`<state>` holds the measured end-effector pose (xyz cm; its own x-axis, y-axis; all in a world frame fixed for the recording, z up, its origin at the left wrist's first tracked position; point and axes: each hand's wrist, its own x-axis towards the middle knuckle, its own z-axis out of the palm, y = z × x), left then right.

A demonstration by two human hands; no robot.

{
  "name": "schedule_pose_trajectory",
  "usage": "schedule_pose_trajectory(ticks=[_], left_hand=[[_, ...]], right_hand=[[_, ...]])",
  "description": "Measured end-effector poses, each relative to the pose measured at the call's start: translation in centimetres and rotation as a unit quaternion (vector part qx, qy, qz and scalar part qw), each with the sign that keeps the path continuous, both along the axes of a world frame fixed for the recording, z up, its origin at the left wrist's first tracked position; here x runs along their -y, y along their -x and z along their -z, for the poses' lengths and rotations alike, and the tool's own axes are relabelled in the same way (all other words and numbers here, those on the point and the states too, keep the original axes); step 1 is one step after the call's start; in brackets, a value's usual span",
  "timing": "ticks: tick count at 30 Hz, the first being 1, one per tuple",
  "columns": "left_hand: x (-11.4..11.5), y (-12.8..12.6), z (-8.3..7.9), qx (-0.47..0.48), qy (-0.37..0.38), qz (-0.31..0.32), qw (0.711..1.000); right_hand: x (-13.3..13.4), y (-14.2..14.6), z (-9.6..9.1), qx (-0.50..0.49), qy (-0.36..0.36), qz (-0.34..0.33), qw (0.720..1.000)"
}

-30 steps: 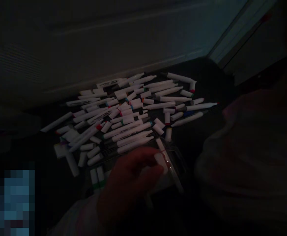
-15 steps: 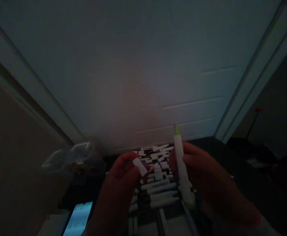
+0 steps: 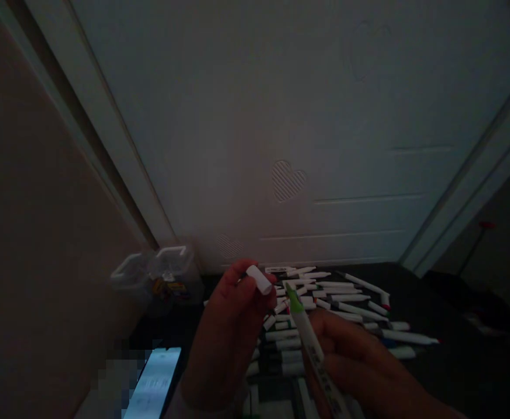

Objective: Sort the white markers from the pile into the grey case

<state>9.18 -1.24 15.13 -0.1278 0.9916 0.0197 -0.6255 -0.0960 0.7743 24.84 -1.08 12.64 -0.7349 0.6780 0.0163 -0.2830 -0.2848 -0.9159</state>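
Between the thumb and fingers of my left hand (image 3: 225,326) is a small white marker cap (image 3: 259,280), tilted. My right hand (image 3: 360,364) grips an uncapped white marker (image 3: 310,343) with a green collar and a green tip, which points up and left toward the cap. Cap and tip are apart. Behind and below both hands, many white markers (image 3: 337,285) and loose caps lie spread on a dark surface. My hands hide part of them.
At the left stand clear plastic containers (image 3: 174,259) with small yellowish things inside. A lit phone (image 3: 154,378) lies at the lower left. A pale door or panel (image 3: 237,116) with embossed hearts rises behind the dark surface (image 3: 416,291).
The marker in my right hand has lowered and tilted left, its green tip now nearer the cap. The camera view has turned slightly left. Both hands keep their hold.
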Motion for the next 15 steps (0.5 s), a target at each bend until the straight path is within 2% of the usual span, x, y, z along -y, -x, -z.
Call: schedule_pose_trajectory(ticks=[4,8,12,15], left_hand=[[-0.36,0.17,0.18,0.027,-0.011,0.039,0.999],[-0.47,0.16,0.06,0.017,-0.021,0.026,0.999],[-0.49,0.05,-0.11,-0.038,-0.02,-0.001,0.999],[-0.66,0.02,0.02,-0.076,-0.036,-0.012,0.996]], right_hand=[[-0.38,-0.19,0.45,0.07,-0.063,-0.01,0.995],[-0.65,-0.21,0.41,0.107,-0.107,0.011,0.988],[-0.7,-0.17,0.07,0.114,-0.104,0.007,0.988],[-0.72,-0.26,-0.17,0.086,-0.058,-0.002,0.995]])
